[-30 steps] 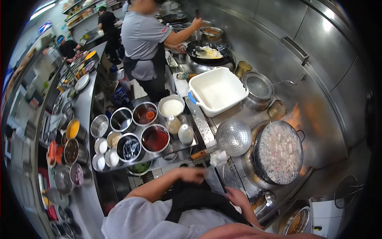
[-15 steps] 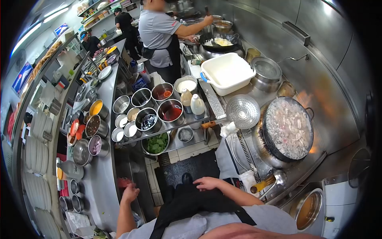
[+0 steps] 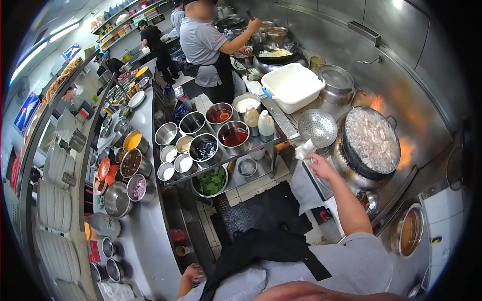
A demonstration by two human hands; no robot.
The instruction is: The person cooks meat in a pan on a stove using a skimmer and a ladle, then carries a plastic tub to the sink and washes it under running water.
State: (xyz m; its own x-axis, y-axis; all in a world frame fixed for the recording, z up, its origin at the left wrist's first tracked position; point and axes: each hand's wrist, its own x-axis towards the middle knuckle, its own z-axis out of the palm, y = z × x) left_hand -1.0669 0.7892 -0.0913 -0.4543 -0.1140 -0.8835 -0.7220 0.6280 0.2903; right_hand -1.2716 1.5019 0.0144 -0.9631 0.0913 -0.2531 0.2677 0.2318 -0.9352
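My right hand [image 3: 320, 165] reaches forward over the front edge of the stove, its fingers loosely apart with nothing visible in them. Just beyond the fingertips is a crumpled white cloth [image 3: 305, 149], next to the wooden handle of a perforated skimmer [image 3: 317, 128]. Further right, a wok [image 3: 364, 169] full of bubbling oil and pale pieces of food [image 3: 372, 140] sits on the burner, with flames [image 3: 406, 150] behind it. My left hand [image 3: 192, 273] hangs low beside the counter, fingers loosely bent and partly in view, with nothing seen in it.
A white tub [image 3: 292, 98] and lidded pot [image 3: 335, 83] stand behind the skimmer. Left of the stove, a rack holds several steel pots [image 3: 233, 138] and two bottles [image 3: 266, 125]. A co-worker [image 3: 203, 45] stirs another wok. A long counter [image 3: 150, 236] with bowls lines the left.
My right hand has risen from in front of the apron towards the cloth by the skimmer. My left hand has dropped lower and back. The view has shifted, and flames show more behind the wok.
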